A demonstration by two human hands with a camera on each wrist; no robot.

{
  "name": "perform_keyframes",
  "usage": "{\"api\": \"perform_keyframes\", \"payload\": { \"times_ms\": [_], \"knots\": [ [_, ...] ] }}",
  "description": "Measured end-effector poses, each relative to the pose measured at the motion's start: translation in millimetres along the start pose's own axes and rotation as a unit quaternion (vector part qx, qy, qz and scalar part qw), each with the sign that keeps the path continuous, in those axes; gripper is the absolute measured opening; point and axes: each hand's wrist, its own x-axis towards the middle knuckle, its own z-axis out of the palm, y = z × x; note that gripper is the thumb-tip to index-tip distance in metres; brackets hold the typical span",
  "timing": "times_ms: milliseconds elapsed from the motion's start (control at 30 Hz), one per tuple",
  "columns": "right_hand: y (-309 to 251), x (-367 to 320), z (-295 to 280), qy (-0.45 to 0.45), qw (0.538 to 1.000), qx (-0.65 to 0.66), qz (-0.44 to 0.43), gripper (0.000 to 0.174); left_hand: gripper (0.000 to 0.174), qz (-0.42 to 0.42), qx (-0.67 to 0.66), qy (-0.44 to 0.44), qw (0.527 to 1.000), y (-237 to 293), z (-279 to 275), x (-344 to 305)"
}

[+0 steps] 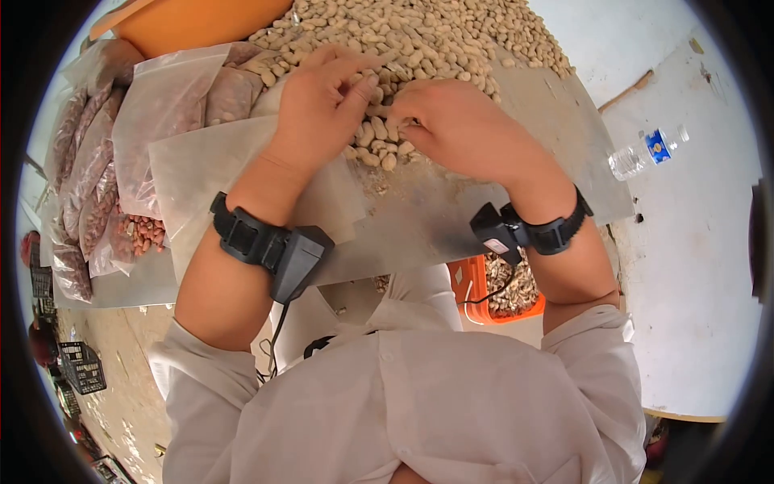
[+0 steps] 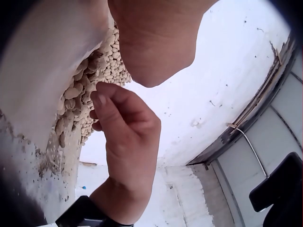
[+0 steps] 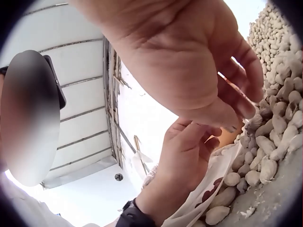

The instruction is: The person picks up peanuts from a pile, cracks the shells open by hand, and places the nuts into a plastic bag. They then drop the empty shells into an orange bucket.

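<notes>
Both hands are close together over the near edge of a heap of unshelled peanuts (image 1: 419, 36). My left hand (image 1: 322, 101) has its thumb bent in toward its curled fingers. Across from it, my right hand (image 1: 459, 129) points its bent fingers down at the peanuts; in the left wrist view the thumb of the right hand (image 2: 130, 127) lies against the index finger. I cannot tell whether either hand pinches a peanut. Just below the fingertips lies a small cluster of peanuts (image 1: 379, 141). In the right wrist view, larger-looking peanuts (image 3: 267, 165) lie beside the fingers.
Clear plastic bags of reddish kernels (image 1: 161, 113) lie at the left, near loose red kernels (image 1: 145, 234). An orange basin (image 1: 193, 24) stands behind them. A plastic bottle (image 1: 637, 161) is at the right. Below the table edge, an orange bucket (image 1: 476, 282) holds shells.
</notes>
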Motion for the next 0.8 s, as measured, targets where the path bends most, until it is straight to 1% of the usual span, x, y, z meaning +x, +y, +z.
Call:
{"api": "perform_keyframes", "payload": {
  "times_ms": [67,167,267,367,433,533,567,633,667,700,733,767,800],
  "knots": [
    [-1.1,15.2,6.4,-0.009,0.998,-0.044,0.043,0.011,0.02,-0.007,-0.006,0.004,1.0,1.5,-1.2,1.0],
    [-3.9,30.3,16.6,-0.098,0.984,-0.097,0.113,0.013,0.021,-0.01,-0.005,0.012,1.0,0.6,0.0,1.1],
    [-3.2,35.0,23.8,-0.118,0.982,-0.091,0.118,0.014,0.02,0.002,0.0,0.024,1.0,0.0,2.2,1.2],
    [-4.4,38.0,28.1,-0.122,0.978,-0.084,0.145,0.013,0.021,0.018,0.007,0.033,0.999,-0.8,3.0,1.6],
    [-3.1,37.9,27.2,-0.121,0.981,-0.084,0.129,0.013,0.022,0.016,-0.003,0.033,0.999,0.4,2.1,2.1],
    [1.5,34.5,22.3,-0.096,0.986,-0.072,0.117,0.013,0.023,0.001,-0.005,0.035,0.999,6.5,-0.7,2.4],
    [3.7,32.3,20.2,-0.084,0.988,-0.065,0.115,0.013,0.022,-0.013,-0.027,0.036,0.999,7.4,-0.8,1.8],
    [10.9,27.7,8.7,0.009,0.992,0.048,0.12,0.012,0.021,-0.038,-0.071,0.04,0.996,6.3,0.5,1.5],
    [14.9,25.4,3.5,0.053,0.986,0.104,0.12,0.012,0.022,-0.06,-0.121,0.039,0.99,3.3,3.0,0.4],
    [18.5,22.6,0.6,0.066,0.956,0.248,0.142,0.011,0.022,-0.081,-0.171,0.037,0.981,0.6,6.2,-0.7],
    [21.5,19.8,-1.8,0.078,0.904,0.388,0.16,0.011,0.023,-0.1,-0.22,0.034,0.97,-1.3,8.3,-0.6],
    [23.2,18.2,-2.8,0.088,0.832,0.519,0.175,0.012,0.023,-0.109,-0.249,0.021,0.962,-1.7,9.8,-1.5],
    [24.6,17.8,-1.4,0.092,0.812,0.554,0.159,0.011,0.023,-0.118,-0.276,0.009,0.954,1.0,10.7,-2.4]
  ]
}}
